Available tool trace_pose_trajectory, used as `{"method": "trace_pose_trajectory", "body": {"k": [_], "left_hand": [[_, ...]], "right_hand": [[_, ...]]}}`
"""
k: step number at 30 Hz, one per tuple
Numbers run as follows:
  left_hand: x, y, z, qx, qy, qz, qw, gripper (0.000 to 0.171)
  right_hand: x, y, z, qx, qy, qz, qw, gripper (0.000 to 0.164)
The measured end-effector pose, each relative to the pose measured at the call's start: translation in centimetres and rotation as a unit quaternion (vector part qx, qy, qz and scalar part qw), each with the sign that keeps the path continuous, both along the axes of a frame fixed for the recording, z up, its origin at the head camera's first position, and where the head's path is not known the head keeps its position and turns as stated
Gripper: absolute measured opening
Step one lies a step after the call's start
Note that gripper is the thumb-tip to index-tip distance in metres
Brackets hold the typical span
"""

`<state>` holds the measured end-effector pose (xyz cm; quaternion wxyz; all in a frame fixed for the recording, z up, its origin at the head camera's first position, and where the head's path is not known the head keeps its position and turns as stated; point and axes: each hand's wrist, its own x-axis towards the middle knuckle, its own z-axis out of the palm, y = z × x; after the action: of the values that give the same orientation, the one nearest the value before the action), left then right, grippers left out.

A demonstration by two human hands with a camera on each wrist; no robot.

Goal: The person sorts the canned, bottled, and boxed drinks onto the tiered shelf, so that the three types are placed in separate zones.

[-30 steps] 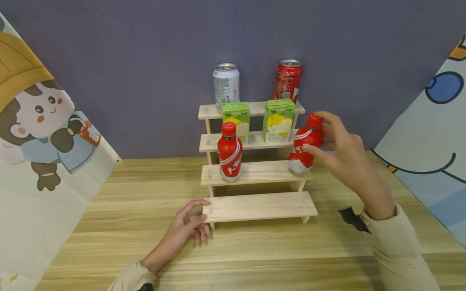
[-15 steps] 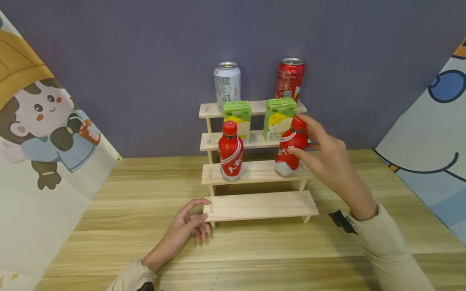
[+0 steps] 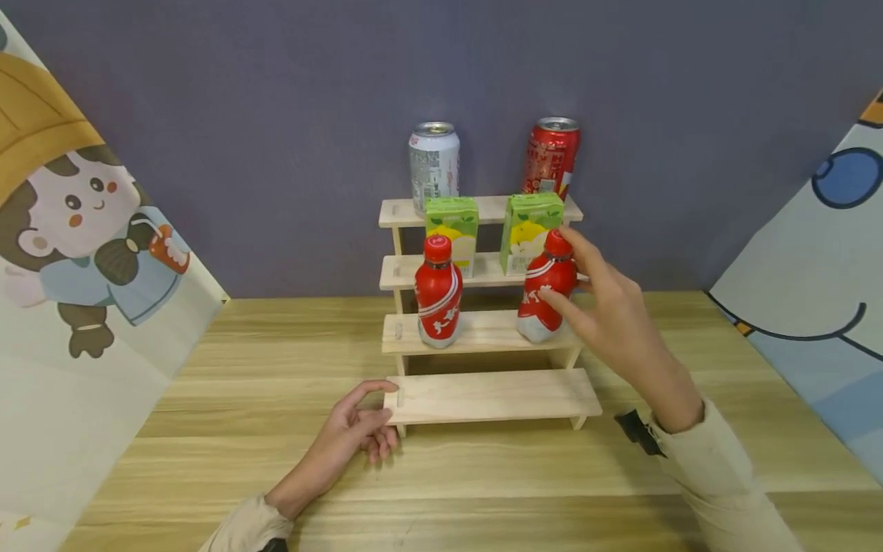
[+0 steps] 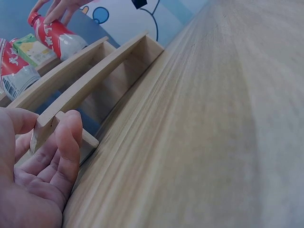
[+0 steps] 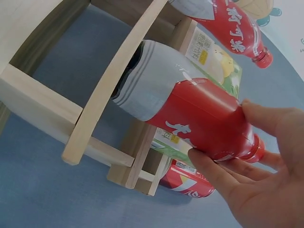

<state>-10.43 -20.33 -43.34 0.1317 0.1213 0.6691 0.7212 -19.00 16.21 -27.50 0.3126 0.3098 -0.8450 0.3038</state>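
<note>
My right hand (image 3: 610,314) grips a red bottle (image 3: 549,280) with a white base and red cap, thumb on one side and fingers on the other near the top. The bottle leans slightly, its base right at the right part of the second step from the bottom. In the right wrist view the bottle (image 5: 199,111) shows its base at the step's edge. My left hand (image 3: 352,425) pinches the left end of the lowest step of a wooden tiered display stand (image 3: 493,395). A matching red bottle (image 3: 438,295) stands upright on the left of the second step.
Two green juice cartons, left (image 3: 458,218) and right (image 3: 527,222), stand on the third step. A white can (image 3: 434,169) and a red can (image 3: 552,157) are on top. Behind is a dark wall (image 3: 310,153); cartoon panels flank the wooden table (image 3: 276,368).
The right hand has moved left with the red bottle, bringing it inward from the right end of the second step, and the bottle leans less. The left hand stays on the stand.
</note>
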Motion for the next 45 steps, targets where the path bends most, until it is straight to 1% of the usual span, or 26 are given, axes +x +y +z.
{"method": "trace_pose_trajectory", "body": {"k": [7, 13, 17, 22, 29, 34, 38, 41, 43, 45], "left_hand": [[0.2, 1.1, -0.4, 0.008, 0.013, -0.013, 0.9998, 0.043], [-0.1, 1.8, -0.3, 0.009, 0.021, -0.023, 0.9995, 0.042], [-0.1, 1.6, -0.2, 0.008, 0.018, -0.02, 0.9996, 0.042], [0.1, 0.9, -0.2, 0.002, 0.016, -0.014, 0.9998, 0.042], [0.5, 0.2, -0.8, -0.003, 0.007, -0.007, 0.9999, 0.043], [0.0, 0.3, -0.9, 0.0, 0.001, -0.006, 1.0, 0.043], [-0.3, 0.7, -0.7, 0.002, -0.006, -0.011, 0.9999, 0.044], [-0.2, 0.6, -0.3, -0.029, 0.001, -0.003, 0.9996, 0.043], [0.2, 0.3, 0.3, -0.071, 0.012, 0.014, 0.9973, 0.042], [0.6, -0.2, 1.0, -0.122, 0.033, 0.035, 0.9914, 0.042]], "right_hand": [[0.4, 1.1, -0.1, 0.009, 0.04, -0.015, 0.999, 0.086], [0.7, 1.7, 0.1, 0.013, 0.051, -0.019, 0.998, 0.087], [0.7, 1.4, 0.3, 0.017, 0.047, -0.012, 0.999, 0.088], [0.5, 0.7, 0.2, 0.024, 0.029, -0.012, 0.999, 0.085], [0.3, 0.1, -0.2, 0.036, 0.012, -0.007, 0.999, 0.086], [0.3, 0.2, 0.0, 0.048, 0.005, -0.013, 0.999, 0.088], [0.7, 1.0, 0.1, 0.045, 0.005, -0.022, 0.999, 0.091], [1.4, 1.6, 0.1, 0.046, -0.012, -0.039, 0.998, 0.091], [1.9, 2.1, -0.1, 0.052, -0.021, -0.053, 0.997, 0.09], [2.5, 2.8, -0.5, 0.061, -0.032, -0.069, 0.995, 0.089]]}}
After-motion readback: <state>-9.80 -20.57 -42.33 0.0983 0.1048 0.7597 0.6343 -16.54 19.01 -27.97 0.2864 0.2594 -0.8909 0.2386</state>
